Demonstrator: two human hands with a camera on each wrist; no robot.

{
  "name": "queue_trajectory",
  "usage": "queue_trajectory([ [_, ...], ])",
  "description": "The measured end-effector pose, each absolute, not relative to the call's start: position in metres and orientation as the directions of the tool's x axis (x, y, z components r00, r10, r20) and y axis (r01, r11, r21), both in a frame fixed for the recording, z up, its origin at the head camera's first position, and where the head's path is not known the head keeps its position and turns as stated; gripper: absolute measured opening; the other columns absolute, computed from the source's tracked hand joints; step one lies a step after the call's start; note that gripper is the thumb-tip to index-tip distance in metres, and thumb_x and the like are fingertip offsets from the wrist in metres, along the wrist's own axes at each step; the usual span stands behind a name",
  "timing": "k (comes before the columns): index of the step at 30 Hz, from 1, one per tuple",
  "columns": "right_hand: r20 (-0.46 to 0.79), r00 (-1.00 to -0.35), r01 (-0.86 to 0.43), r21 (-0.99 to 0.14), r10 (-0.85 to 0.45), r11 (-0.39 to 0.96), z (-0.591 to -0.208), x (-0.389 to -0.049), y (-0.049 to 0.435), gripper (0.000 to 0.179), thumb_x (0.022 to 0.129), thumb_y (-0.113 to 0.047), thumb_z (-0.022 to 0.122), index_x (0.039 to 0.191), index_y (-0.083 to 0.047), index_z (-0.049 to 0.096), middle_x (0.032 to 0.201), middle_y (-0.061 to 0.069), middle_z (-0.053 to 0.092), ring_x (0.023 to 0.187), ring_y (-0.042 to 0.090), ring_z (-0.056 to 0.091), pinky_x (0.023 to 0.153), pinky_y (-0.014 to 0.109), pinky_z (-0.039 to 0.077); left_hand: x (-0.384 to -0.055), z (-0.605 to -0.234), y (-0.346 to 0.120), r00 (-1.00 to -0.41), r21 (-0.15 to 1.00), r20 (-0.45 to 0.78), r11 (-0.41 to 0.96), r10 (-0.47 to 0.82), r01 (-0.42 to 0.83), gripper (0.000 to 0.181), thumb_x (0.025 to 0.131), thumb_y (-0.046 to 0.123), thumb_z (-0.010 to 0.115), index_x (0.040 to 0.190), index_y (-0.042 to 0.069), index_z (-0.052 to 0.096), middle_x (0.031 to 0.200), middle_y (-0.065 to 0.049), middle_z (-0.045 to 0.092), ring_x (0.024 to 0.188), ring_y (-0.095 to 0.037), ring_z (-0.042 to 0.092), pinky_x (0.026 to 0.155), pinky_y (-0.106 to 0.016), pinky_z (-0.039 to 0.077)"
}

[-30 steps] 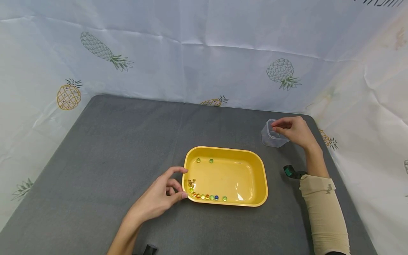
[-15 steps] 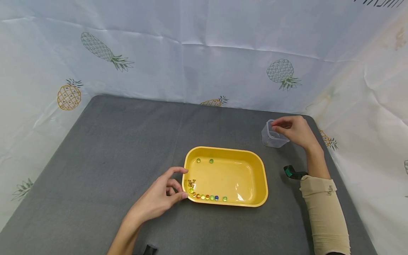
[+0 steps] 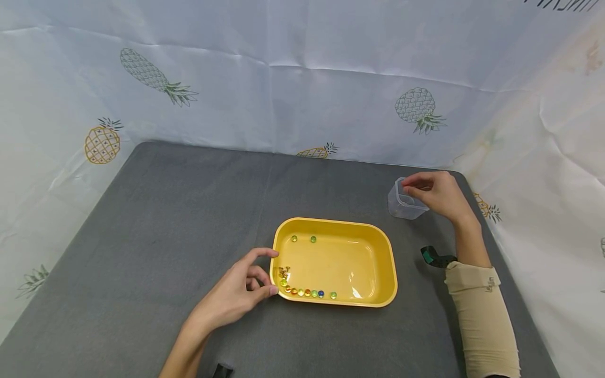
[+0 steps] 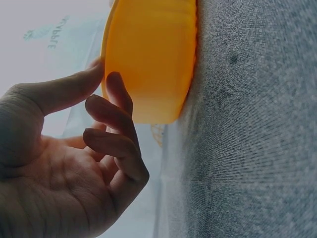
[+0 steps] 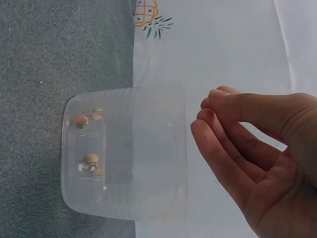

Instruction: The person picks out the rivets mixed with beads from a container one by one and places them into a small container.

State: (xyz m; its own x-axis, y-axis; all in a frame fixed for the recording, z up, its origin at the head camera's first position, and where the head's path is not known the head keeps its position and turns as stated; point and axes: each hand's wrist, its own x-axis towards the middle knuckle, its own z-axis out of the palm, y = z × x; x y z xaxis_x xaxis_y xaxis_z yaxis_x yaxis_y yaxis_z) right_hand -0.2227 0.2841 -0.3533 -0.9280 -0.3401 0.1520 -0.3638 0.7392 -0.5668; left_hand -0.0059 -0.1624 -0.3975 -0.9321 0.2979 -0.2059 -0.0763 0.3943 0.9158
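Note:
My left hand [image 3: 238, 291] holds the left end of a yellow tray [image 3: 335, 224], thumb and index fingertip at its rim. In the left wrist view the thumb reaches the rim and the curled fingers lie by the outer wall. Glass marbles [image 3: 308, 292] line the tray's near side, with two more near its far side. Small brass tacks [image 3: 284, 272] lie in its left corner. My right hand [image 3: 437, 195] hovers over a clear plastic container [image 3: 406, 211], fingers loosely bent and fingertips close together, nothing visible between them. Several round-headed tacks [image 5: 92, 158] lie at the container's bottom.
Everything stands on a dark grey tabletop [image 3: 198, 210]. A pale curtain [image 3: 283, 94] with pineapple prints hangs behind it and at both sides. The container stands near the table's far right corner, behind and to the right of the tray.

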Motion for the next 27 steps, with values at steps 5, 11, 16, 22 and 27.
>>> queue_trajectory([
  [5, 0.172, -0.922, -0.381, -0.568, -0.347, 0.730, -0.348, -0.220, 0.280, 0.018, 0.102, -0.007, 0.075, 0.118, 0.000, 0.080, 0.115, 0.024, 0.079, 0.085, -0.019, 0.061, 0.077, 0.002, 0.049, -0.006, -0.397, -0.163, -0.930, 0.917, -0.210, 0.391, 0.301, -0.081, 0.065, 0.097, 0.012, 0.082, 0.153, 0.012, 0.049, 0.090, -0.003, 0.071, 0.066, -0.010, 0.057, 0.062, -0.024, 0.046],
  [11, 0.203, -0.904, -0.421, -0.566, -0.376, 0.709, -0.343, -0.217, 0.275, 0.018, 0.101, -0.007, 0.076, 0.117, 0.001, 0.080, 0.113, 0.024, 0.079, 0.087, -0.018, 0.061, 0.079, 0.001, 0.048, -0.005, -0.397, -0.163, -0.931, 0.917, -0.210, 0.390, 0.299, -0.081, 0.065, 0.097, 0.012, 0.081, 0.153, 0.012, 0.049, 0.090, -0.003, 0.071, 0.067, -0.010, 0.057, 0.062, -0.024, 0.047],
  [16, 0.215, -0.905, -0.421, -0.562, -0.366, 0.712, -0.337, -0.212, 0.267, 0.016, 0.101, -0.005, 0.076, 0.115, -0.001, 0.081, 0.111, 0.020, 0.080, 0.086, -0.018, 0.061, 0.079, 0.001, 0.048, -0.005, -0.397, -0.163, -0.932, 0.918, -0.206, 0.390, 0.299, -0.077, 0.065, 0.097, 0.013, 0.081, 0.153, 0.012, 0.049, 0.089, -0.003, 0.071, 0.067, -0.010, 0.057, 0.062, -0.024, 0.046],
  [22, 0.249, -0.890, -0.453, -0.561, -0.381, 0.692, -0.328, -0.205, 0.253, 0.014, 0.100, -0.004, 0.077, 0.113, -0.005, 0.082, 0.108, 0.018, 0.081, 0.087, -0.016, 0.064, 0.082, 0.001, 0.049, -0.006, -0.397, -0.163, -0.931, 0.918, -0.203, 0.390, 0.303, -0.073, 0.065, 0.097, 0.013, 0.082, 0.153, 0.012, 0.049, 0.089, -0.002, 0.071, 0.066, -0.009, 0.056, 0.062, -0.024, 0.046],
  [27, 0.260, -0.874, -0.482, -0.570, -0.410, 0.666, -0.322, -0.199, 0.241, 0.015, 0.100, -0.003, 0.077, 0.113, -0.006, 0.082, 0.108, 0.016, 0.081, 0.088, -0.015, 0.066, 0.083, 0.002, 0.051, -0.006, -0.396, -0.163, -0.931, 0.918, -0.205, 0.390, 0.303, -0.075, 0.065, 0.097, 0.013, 0.082, 0.153, 0.012, 0.049, 0.089, -0.002, 0.071, 0.066, -0.009, 0.056, 0.062, -0.024, 0.046],
])
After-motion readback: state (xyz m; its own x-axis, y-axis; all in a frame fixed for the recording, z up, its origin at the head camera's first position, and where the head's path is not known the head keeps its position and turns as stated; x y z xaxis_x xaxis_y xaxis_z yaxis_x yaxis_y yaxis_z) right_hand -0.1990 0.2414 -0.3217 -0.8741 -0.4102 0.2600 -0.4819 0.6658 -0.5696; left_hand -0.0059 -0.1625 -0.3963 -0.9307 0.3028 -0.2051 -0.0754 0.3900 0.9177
